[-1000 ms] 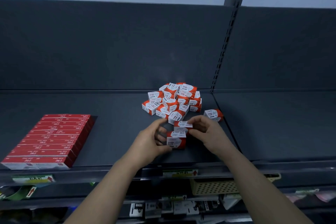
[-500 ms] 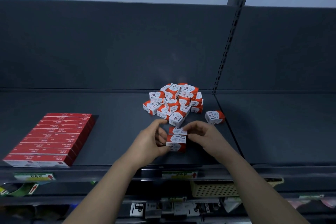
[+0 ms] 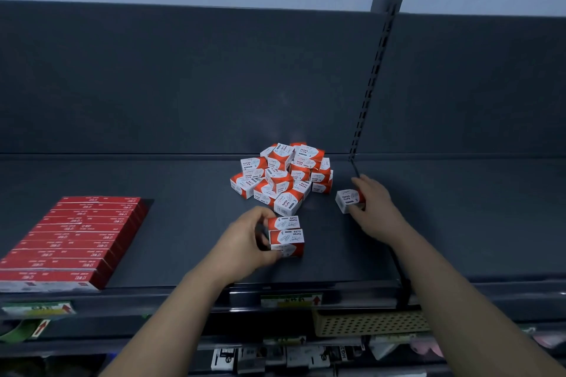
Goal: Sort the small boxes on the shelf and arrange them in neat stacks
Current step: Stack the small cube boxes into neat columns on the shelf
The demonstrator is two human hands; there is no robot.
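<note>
1. While the small stack [image 3: 286, 239] at lower centre of the shelf [image 3: 183, 223] is still held by the left grip [image 3: 245, 242], curled round its left side, the right grip [image 3: 375, 208] has been withdrawn from it.
2. It has been shifted to right of centre and closed round the stray box [image 3: 347, 200], probably the next to be stacked.
3. Behind, the loose pile [image 3: 284, 176] is left unsorted, so most of the task remains.

"PAPER CLIPS" and a "3" are printed on the front box of the pile [image 3: 288, 203] and, upside down, on the stacked boxes [image 3: 286, 238]. The lone box [image 3: 348, 199] shows only unreadable script. White print on the flat red boxes [image 3: 76, 239] is too small to read. The shelf-edge label [image 3: 291, 300] bears a red upward arrow.
</note>
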